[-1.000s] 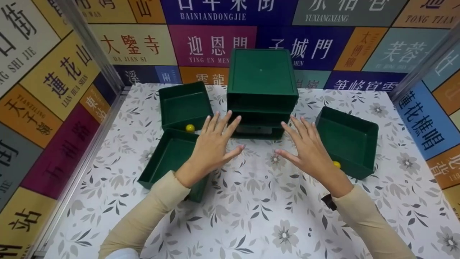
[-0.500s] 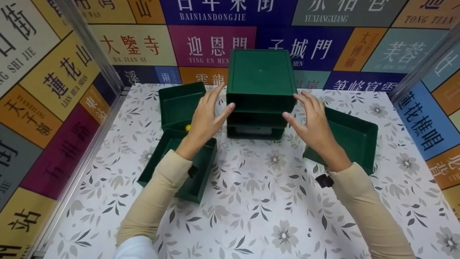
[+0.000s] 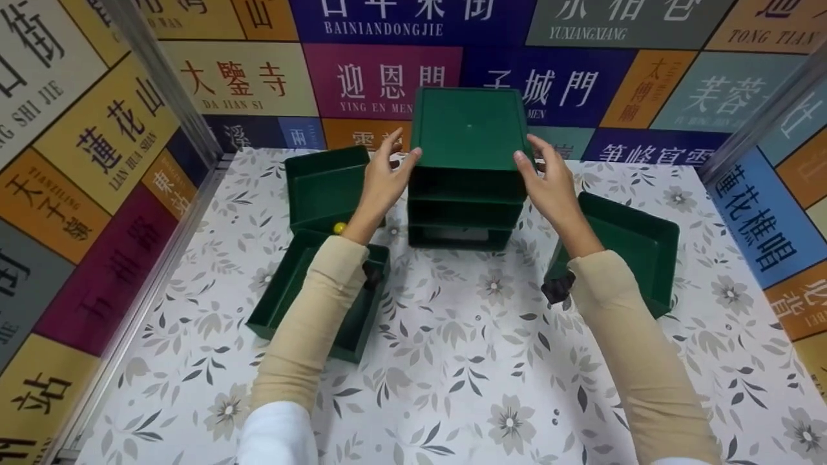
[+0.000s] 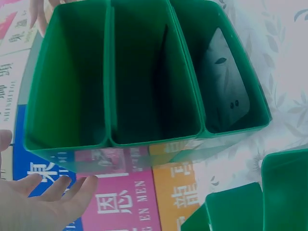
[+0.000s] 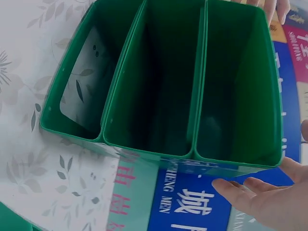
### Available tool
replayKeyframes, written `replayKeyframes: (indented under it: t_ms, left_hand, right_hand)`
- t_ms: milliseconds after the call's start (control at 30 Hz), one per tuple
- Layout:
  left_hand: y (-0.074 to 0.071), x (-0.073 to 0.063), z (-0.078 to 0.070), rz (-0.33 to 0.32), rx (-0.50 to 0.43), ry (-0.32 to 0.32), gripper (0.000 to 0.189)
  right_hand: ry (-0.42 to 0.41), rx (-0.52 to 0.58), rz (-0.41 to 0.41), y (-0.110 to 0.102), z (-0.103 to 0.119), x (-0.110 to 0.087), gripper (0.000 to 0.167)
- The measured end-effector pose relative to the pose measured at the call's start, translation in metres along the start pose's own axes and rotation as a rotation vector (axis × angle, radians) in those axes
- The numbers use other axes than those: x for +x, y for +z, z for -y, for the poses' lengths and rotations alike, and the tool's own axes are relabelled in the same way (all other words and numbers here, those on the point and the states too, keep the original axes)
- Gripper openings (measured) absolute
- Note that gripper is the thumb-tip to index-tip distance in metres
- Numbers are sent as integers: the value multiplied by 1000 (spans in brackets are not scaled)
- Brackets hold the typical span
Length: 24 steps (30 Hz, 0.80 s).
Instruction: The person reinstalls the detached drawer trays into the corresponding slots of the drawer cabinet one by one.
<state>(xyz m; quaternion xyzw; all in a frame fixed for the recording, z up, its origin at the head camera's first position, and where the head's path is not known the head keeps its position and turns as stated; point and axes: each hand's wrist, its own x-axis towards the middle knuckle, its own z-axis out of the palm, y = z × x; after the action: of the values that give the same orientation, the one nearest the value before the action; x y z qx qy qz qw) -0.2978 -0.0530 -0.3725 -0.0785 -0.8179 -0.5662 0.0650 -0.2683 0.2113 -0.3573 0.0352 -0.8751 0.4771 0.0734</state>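
Observation:
A green drawer cabinet (image 3: 471, 129) stands upright at the back of the table, its open slots stacked facing me. My left hand (image 3: 383, 181) is at its upper left side with fingers spread; in the left wrist view a gap shows between the fingers (image 4: 74, 195) and the wall. At the upper right side is my right hand (image 3: 549, 184), thumb towards the front edge. The right wrist view has its fingertips close under the cabinet (image 5: 238, 166); whether they touch cannot be told. Both hands hold nothing.
Two green drawers, one farther back (image 3: 326, 187) and one nearer (image 3: 268, 310), lie left of the cabinet. A yellow ball-shaped knob (image 3: 340, 228) shows between them. Another green drawer (image 3: 639, 252) lies at right, partly behind my right forearm. A printed wall (image 3: 381, 77) rises behind.
Both hands have moved forward and up, from in front of the cabinet to either side of its top. Cabinet and drawers stay about where they were.

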Motion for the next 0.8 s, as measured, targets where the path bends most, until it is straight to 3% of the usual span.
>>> replayKeyframes:
  t_ms: [233, 367, 567, 800]
  left_hand:
    - [6, 14, 12, 2, -17, -74, 57]
    - [8, 15, 18, 15, -42, -78, 55]
    - [7, 13, 19, 47, -132, -70, 51]
    - [6, 14, 18, 81, -128, -82, 50]
  right_hand:
    - [134, 36, 36, 3, -2, 15, 58]
    - [196, 91, 41, 4, -5, 16, 53]
    - [152, 109, 33, 4, -9, 16, 49]
    - [135, 144, 19, 3, -12, 14, 48]
